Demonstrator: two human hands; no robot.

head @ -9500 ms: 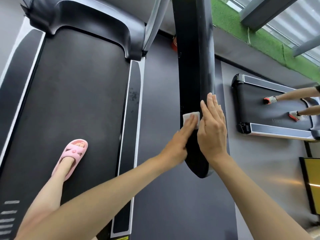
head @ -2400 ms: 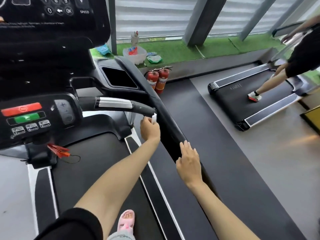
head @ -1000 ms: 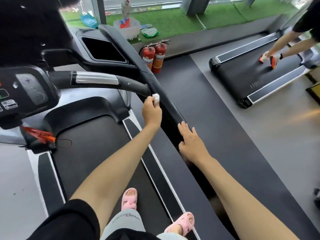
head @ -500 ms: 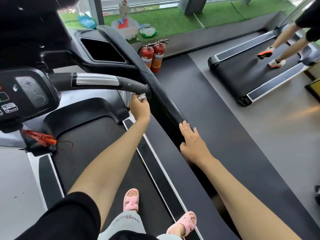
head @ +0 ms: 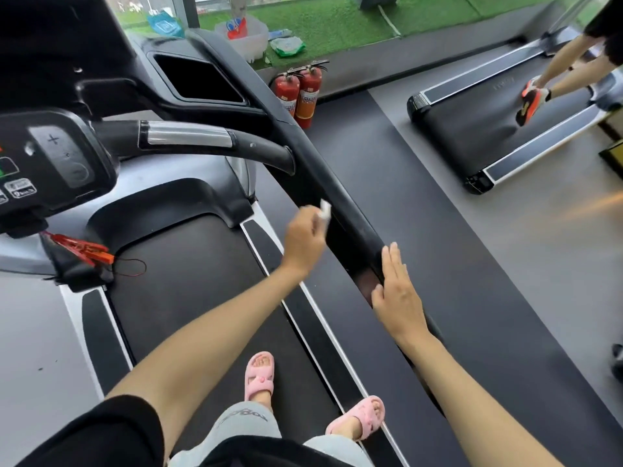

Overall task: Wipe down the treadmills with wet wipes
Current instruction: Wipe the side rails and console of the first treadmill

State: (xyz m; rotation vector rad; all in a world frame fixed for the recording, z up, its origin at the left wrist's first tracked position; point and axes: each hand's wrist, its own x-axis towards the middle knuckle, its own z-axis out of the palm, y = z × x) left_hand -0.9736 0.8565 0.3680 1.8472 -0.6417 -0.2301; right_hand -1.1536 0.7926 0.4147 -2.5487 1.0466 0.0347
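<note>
I stand on a black treadmill belt (head: 188, 298) in pink slippers. Its long black right side rail (head: 337, 197) runs diagonally from the console toward me. My left hand (head: 303, 241) pinches a small folded white wet wipe (head: 325, 210) against the inner side of that rail, a little below the end of the short silver-banded handlebar (head: 215, 143). My right hand (head: 397, 291) lies flat with straight fingers on the rail's lower part, closer to me.
The control console (head: 50, 156) with a red safety clip (head: 84, 247) is at left. Two red fire extinguishers (head: 300, 89) stand beyond the rail. Wipe packs and a tub (head: 249, 32) sit on green turf. Another person runs on a second treadmill (head: 505, 123) at right.
My left hand has slid the wipe from the handlebar's end down and right along the side rail toward me. My right hand stays on the rail.
</note>
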